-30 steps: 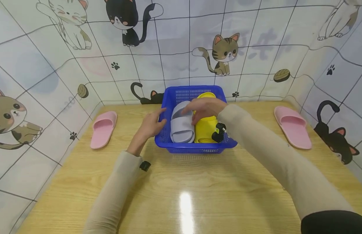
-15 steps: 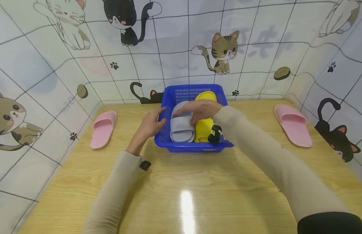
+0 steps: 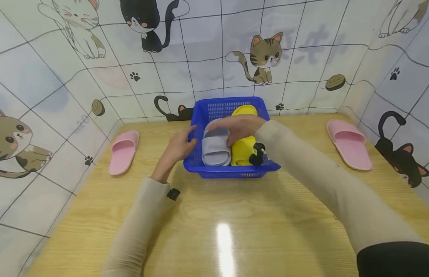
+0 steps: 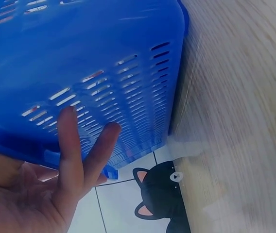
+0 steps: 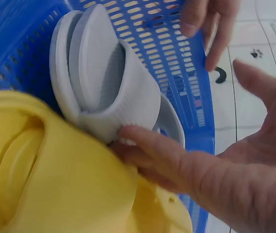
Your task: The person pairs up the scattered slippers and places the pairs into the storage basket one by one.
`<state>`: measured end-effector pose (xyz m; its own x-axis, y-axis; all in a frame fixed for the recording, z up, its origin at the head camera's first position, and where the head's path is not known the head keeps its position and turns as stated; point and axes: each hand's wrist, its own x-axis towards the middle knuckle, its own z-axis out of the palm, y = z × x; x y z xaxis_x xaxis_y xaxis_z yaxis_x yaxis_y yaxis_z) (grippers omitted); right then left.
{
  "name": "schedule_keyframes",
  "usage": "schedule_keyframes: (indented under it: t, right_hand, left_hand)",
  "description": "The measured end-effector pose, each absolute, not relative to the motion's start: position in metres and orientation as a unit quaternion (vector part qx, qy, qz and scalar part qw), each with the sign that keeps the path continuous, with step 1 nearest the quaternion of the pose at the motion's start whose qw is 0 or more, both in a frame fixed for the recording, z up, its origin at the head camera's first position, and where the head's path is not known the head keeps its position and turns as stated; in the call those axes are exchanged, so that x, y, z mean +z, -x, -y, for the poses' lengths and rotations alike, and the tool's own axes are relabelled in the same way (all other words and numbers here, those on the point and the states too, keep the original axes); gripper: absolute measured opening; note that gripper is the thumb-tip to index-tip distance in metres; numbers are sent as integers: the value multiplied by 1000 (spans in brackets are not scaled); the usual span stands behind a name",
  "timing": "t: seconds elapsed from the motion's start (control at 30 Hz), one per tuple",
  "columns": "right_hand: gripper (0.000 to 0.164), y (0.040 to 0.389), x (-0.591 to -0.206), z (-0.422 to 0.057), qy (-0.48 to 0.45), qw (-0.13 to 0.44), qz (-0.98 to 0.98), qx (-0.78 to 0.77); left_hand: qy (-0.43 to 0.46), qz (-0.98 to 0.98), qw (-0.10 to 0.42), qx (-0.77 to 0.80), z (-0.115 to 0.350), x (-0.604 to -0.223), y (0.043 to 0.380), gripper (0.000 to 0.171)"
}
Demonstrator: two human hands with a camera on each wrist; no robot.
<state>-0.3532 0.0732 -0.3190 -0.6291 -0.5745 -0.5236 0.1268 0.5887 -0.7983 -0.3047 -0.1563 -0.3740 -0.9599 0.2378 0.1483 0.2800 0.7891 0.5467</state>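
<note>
A blue plastic basket (image 3: 231, 174) holds light grey slippers (image 3: 216, 148) on its left and yellow slippers (image 3: 241, 150) on its right. In the right wrist view two grey soles (image 5: 94, 63) lie pressed together. My left hand (image 3: 179, 146) rests at the basket's left rim; the left wrist view shows two straight, spread fingers (image 4: 70, 141) along the slotted outer wall. Over the slippers is my right hand (image 3: 242, 126). Its lower digit touches the side of the grey strap, beside the yellow slipper, while another finger reaches out straight above. Neither hand has lifted anything.
One pink slipper (image 3: 124, 152) lies on the wooden table (image 3: 186, 227) at the left, another pink slipper (image 3: 351, 144) at the right. Close behind the basket rises a wall covering (image 3: 207, 73) printed with cats; it also stands at both sides.
My right hand dipped slightly left over the grey slippers, then shifted back a little. The left hand keeps its place at the rim. The whole view has tilted slightly.
</note>
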Motion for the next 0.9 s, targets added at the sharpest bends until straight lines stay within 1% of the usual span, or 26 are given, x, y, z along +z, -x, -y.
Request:
schedule_keyframes:
  t: [0.07,0.13,0.23,0.33,0.4,0.47,0.57,0.7,0.77,0.9]
  right_hand:
    - [74,354,-316,-77,74,426,-760,-486]
    - [79,355,-315,-81,30,428,-741,-517]
    - [83,355,-314,-82,13,423,-737,-526]
    - [87,352,-313,-81,11,414,-748,-518]
    - [94,348,-310,-81,11,411,-756,-509]
    - [96,345,-308,-80,19,411,-761,-501]
    - [95,341,-303,-80,44,406,-777,-479]
    - [86,337,-297,-84,69,395,-794,-457]
    - [84,335,-294,-87,77,391,-795,-458]
    - [92,333,-288,-96,93,369,-804,-458]
  left_hand:
    - [133,946,41,-294,155,-372,305,56]
    - [130,947,45,-291,155,-370,304,56]
    - [126,950,47,-281,155,-371,304,56]
    - [124,952,44,-277,155,-372,303,55]
    - [123,953,39,-275,155,-372,302,56]
    - [120,952,32,-278,155,-373,301,56]
    - [116,953,28,-278,156,-374,302,56]
    - [116,952,25,-283,156,-373,303,56]
    - [118,951,23,-286,157,-372,303,56]
    - [121,950,23,-289,158,-371,302,57]
